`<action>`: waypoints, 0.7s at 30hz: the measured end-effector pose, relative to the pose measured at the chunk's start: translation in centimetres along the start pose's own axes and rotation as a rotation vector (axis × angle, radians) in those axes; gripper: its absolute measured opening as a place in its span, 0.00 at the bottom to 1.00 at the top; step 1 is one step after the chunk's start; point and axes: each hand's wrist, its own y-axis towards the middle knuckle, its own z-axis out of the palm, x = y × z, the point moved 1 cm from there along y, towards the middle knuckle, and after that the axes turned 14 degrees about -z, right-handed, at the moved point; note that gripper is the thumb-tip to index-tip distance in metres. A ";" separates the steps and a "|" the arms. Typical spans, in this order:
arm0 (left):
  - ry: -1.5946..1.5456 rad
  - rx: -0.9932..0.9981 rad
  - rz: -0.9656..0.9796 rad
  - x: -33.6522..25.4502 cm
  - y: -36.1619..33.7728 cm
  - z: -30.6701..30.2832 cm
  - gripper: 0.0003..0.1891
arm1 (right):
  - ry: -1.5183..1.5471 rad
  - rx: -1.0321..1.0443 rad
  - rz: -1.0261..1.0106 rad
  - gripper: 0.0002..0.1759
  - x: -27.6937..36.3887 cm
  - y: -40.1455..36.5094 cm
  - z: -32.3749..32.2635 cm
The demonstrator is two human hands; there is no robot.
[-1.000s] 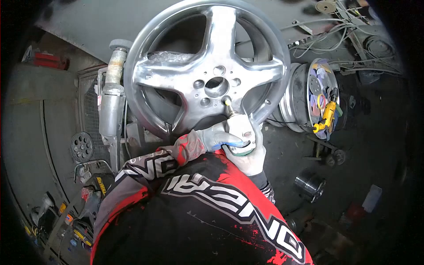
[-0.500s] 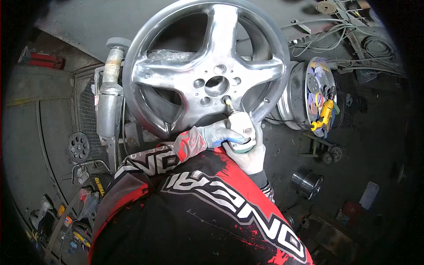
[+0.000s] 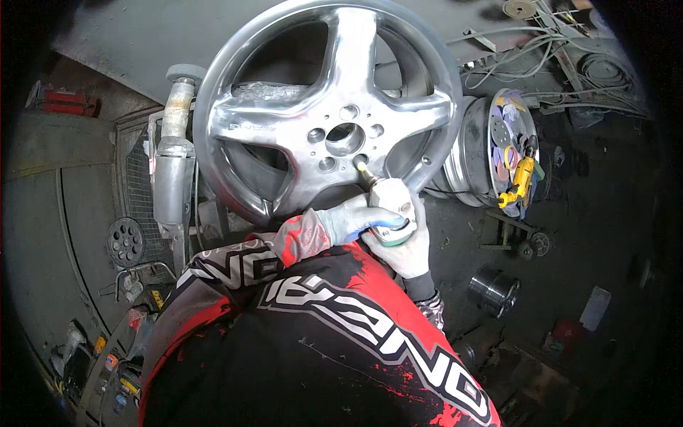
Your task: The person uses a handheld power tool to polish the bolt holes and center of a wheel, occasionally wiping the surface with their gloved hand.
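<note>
A polished five-spoke alloy wheel stands in front of me, its face toward me. Both gloved hands are wrapped round a white hand-held rotary tool. From the left side, my left hand grips its body. My right hand cups it from below and from the right. The tool's small pale tip is at the bolt hole below the wheel's centre bore; whether it touches the metal I cannot tell.
A grey cylindrical machine is left of the wheel. To the right, another rim holds coloured discs and a yellow tool. Cables hang at upper right. A small metal cylinder lies lower right.
The view has shifted slightly, so the wheel sits a little further left. Both hands keep hold of the tool, whose tip stays at the same bolt hole.
</note>
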 end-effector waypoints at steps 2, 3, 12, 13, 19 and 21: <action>0.105 0.035 0.038 0.1 -0.2 0.3 0.26 | 0.046 -0.017 -0.072 0.57 0.0 -0.2 -0.3; 0.108 0.033 0.038 0.1 0.0 0.1 0.26 | 0.048 -0.018 -0.074 0.57 -0.1 -0.2 -0.2; 0.063 -0.006 0.065 0.3 -0.5 0.1 0.26 | 0.058 -0.033 -0.077 0.54 0.3 -0.1 0.1; 0.078 0.030 0.065 0.1 -0.4 0.2 0.26 | 0.071 -0.036 -0.066 0.54 0.1 -0.2 0.2; 0.023 -0.052 0.030 -0.1 -0.8 0.4 0.27 | -0.010 -0.041 -0.095 0.55 -0.2 -0.1 0.6; 0.055 -0.006 0.089 0.3 -0.7 0.4 0.26 | 0.063 -0.050 -0.128 0.55 -0.5 -0.3 0.5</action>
